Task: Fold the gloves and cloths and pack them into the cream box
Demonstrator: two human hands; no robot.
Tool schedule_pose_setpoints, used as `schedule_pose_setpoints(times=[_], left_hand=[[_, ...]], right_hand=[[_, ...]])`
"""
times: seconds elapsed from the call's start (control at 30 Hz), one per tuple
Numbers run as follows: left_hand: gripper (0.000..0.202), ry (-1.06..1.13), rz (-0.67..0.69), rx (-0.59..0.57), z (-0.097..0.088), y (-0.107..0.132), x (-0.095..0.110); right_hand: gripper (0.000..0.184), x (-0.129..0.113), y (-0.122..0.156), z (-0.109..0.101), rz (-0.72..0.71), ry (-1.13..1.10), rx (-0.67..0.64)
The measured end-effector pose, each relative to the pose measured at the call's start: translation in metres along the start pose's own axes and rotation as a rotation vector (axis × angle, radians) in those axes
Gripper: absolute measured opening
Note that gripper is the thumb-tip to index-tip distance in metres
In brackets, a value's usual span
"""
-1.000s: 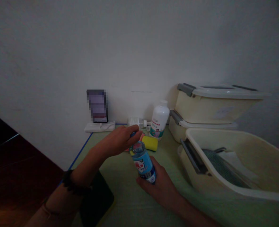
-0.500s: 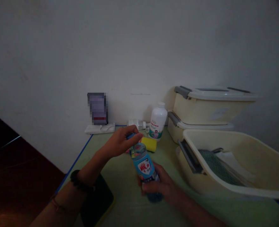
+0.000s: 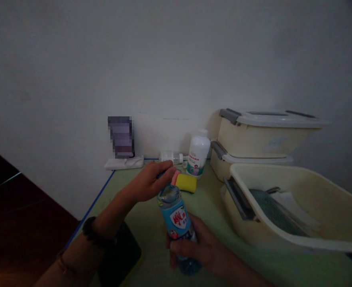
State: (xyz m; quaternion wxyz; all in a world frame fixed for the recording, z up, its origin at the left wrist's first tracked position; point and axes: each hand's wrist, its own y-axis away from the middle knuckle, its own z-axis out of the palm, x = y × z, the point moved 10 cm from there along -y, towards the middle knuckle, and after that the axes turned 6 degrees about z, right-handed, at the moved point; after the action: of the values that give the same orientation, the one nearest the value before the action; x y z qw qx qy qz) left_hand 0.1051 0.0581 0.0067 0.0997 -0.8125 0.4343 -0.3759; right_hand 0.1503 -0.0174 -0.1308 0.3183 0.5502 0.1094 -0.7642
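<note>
A clear bottle (image 3: 178,223) with a blue label and pale blue liquid stands tilted in front of me, its top leaning left. My right hand (image 3: 190,243) is wrapped round its lower half. At the bottle's top, the fingers of my left hand (image 3: 153,179) are closed on the blue cap, which is mostly hidden by them. Whether the cap still sits on the neck is hard to see. Just behind the bottle lies a yellow sponge (image 3: 186,183) beside something pink (image 3: 176,175). Under my left forearm rests a dark green pad (image 3: 124,251) with a yellow edge.
At the back stand a white bottle (image 3: 198,153) and a clear bottle (image 3: 170,157) on its side. A blurred phone-like screen (image 3: 122,135) is propped on a white base (image 3: 125,162). On the right are stacked lidded boxes (image 3: 262,137) and an open cream bin (image 3: 298,169) holding a green cloth (image 3: 274,209).
The bottle has shifted slightly left and down with my right hand. My left hand has stayed at the bottle's top, with its fingers lower over the cap.
</note>
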Motion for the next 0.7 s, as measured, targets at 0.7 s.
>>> schedule_pose_setpoints(times=[0.7], left_hand=[[0.027, -0.204, -0.061, 0.041, -0.005, -0.005, -0.007]], right_hand=[[0.042, -0.015, -0.008, -0.015, -0.042, 0.107, 0.057]])
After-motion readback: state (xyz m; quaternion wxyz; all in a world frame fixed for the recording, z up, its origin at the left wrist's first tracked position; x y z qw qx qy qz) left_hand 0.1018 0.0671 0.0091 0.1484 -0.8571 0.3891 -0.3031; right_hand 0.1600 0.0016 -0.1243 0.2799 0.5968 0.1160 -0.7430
